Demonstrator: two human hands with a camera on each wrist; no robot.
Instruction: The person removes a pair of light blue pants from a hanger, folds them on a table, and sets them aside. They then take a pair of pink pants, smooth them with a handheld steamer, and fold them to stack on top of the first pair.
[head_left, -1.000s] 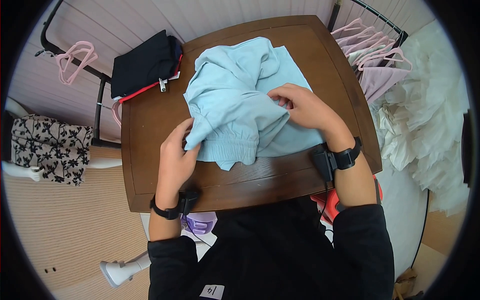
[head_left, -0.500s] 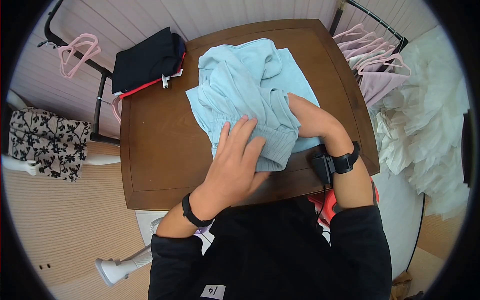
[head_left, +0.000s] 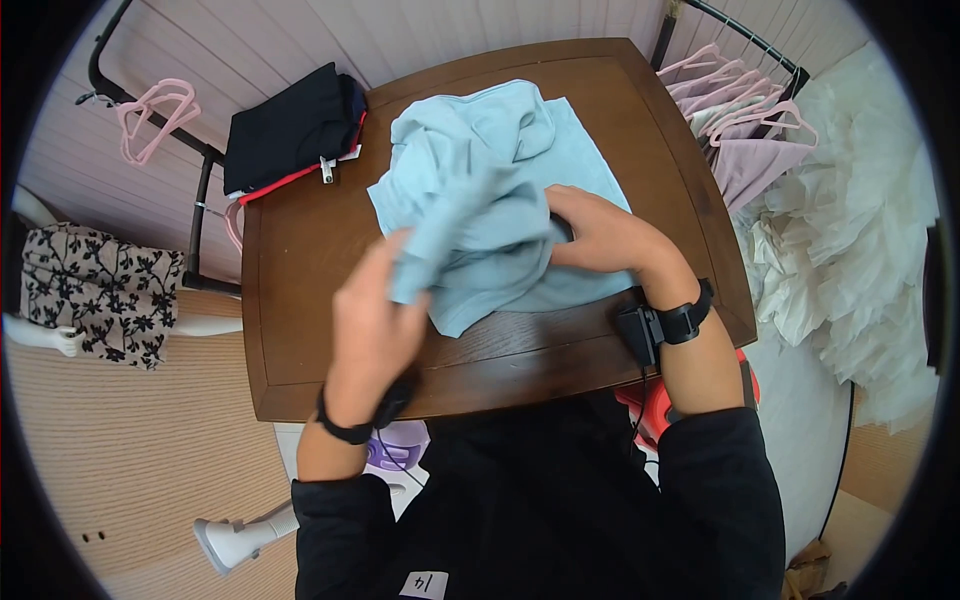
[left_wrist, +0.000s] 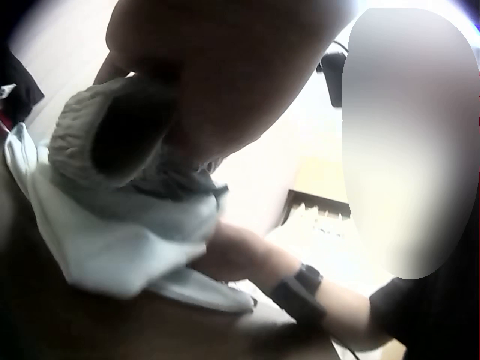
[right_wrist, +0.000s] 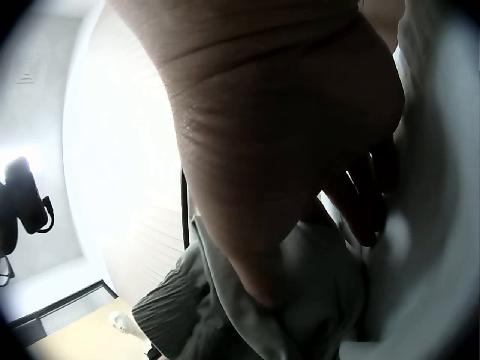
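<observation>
Light blue elastic-waist pants lie bunched and partly spread on the brown wooden table. My left hand, blurred, grips the gathered waistband near the table's front and holds it raised. In the left wrist view the ribbed waistband curls open below that hand. My right hand is at the right side of the bunched cloth, its fingertips hidden in the folds. The right wrist view shows the thumb of the right hand against the cloth, with bent fingers on the other side of a fold.
Folded dark clothes with a red layer below sit at the table's back left corner. Pink hangers hang from a black rack at left; more hangers with garments stand at right, beside white ruffled fabric.
My left hand first lay flat over the waistband half a second ago, and has since moved left and lifted the waistband. My right hand stays at the right side, shifted slightly left.
</observation>
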